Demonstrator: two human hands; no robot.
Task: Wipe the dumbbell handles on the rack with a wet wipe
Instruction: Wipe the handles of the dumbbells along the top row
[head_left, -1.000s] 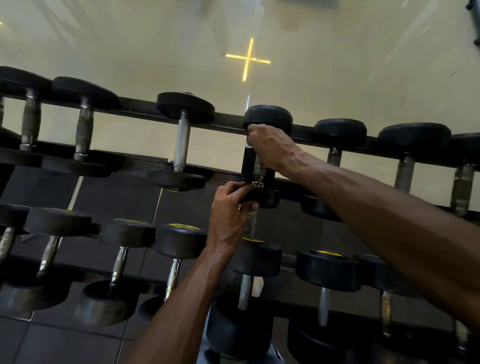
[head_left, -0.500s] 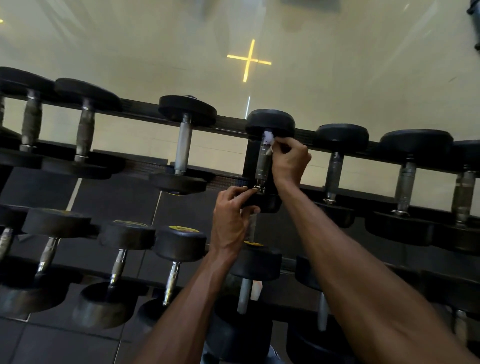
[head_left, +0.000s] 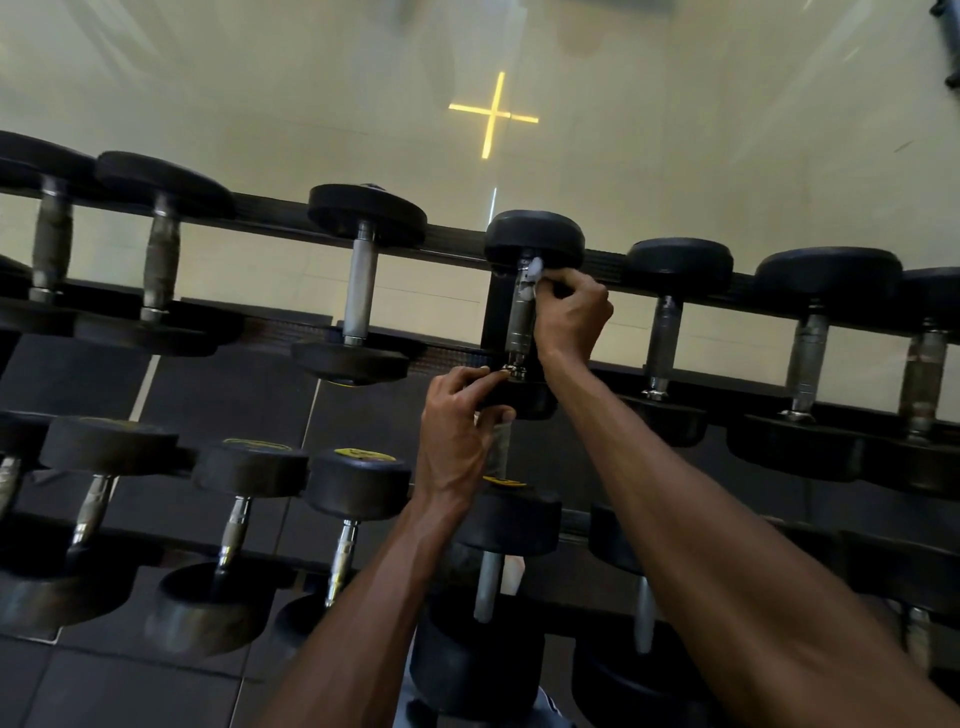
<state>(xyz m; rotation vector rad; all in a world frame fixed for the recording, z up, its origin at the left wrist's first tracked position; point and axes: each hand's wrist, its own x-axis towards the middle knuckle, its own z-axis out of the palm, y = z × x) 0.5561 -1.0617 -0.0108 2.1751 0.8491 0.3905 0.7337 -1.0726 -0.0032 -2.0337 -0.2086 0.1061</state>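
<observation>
Dumbbell with black rubber heads and a knurled steel handle (head_left: 521, 317) sits fourth from the left on the upper tier of the black metal rack (head_left: 452, 240), between a smooth-handled neighbour (head_left: 359, 285) and a darker-handled one (head_left: 666, 338).

Right hand (head_left: 571, 312): fingers curled, pinching a small white wet wipe (head_left: 535, 270) against the top of the handle, just under the far head. Wipe touches the steel; most of it is hidden behind the fingers.

Left hand (head_left: 460, 431): fingers curled on the near head (head_left: 519, 397) of the same dumbbell, fingertips at the chrome collar. Judged to be steadying it.

Step in hand, judged: wiping this handle, stroke starting at the far end.

Notes for doing it well:
- Wrap the wipe round the bar rather than dabbing one face; knurling likely traps grime, so firm pressure with a slight twist.
- Draw the stroke the full length down to the collar.
- Brace the near head throughout so the dumbbell does not roll in its cradle.
- Rear side of the bar is out of view; it needs its own pass.

Lower tier of dumbbells (head_left: 358, 480) sits below, some with yellow-labelled heads. Pale wall behind shows a yellow cross-shaped light (head_left: 492, 115).
</observation>
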